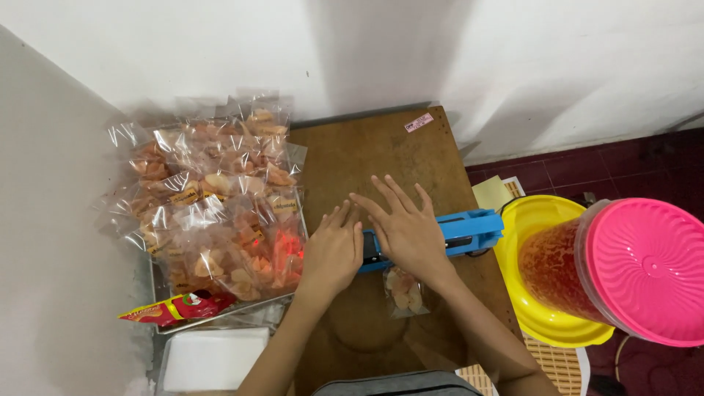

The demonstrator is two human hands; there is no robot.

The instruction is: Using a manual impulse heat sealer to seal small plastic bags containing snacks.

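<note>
**Both palms flat on the blue sealer**

Pressing down, both of my hands lie open and flat, fingers spread, gripping nothing. My right hand (pixel 407 227) rests on top of the blue heat sealer (pixel 451 236), covering its left half; my left hand (pixel 334 249) sits just beside it at the sealer's left end, thumbs nearly touching.

Taking the sealer as my landmark: a small clear bag of pale crackers (pixel 402 291) pokes out from under it on my near side, just below my right wrist. Whether its mouth is caught under the bar, I cannot tell. The sealer lies across a brown wooden table (pixel 367 147); a small pink rectangular sticker (pixel 419 122) sits at the table's far edge, well beyond the sealer.

Left of the sealer, a metal tray (pixel 220 317) carries a heap of clear packets of orange crackers (pixel 216 209), several with small yellow labels. A red and yellow wrapper (pixel 176 308) lies on the tray's near edge, and a white box (pixel 213 359) sits nearer still.

Right of the sealer stands a clear jar of reddish snacks with a round pink lid (pixel 645 271), resting against a yellow bowl (pixel 539 319).
</note>
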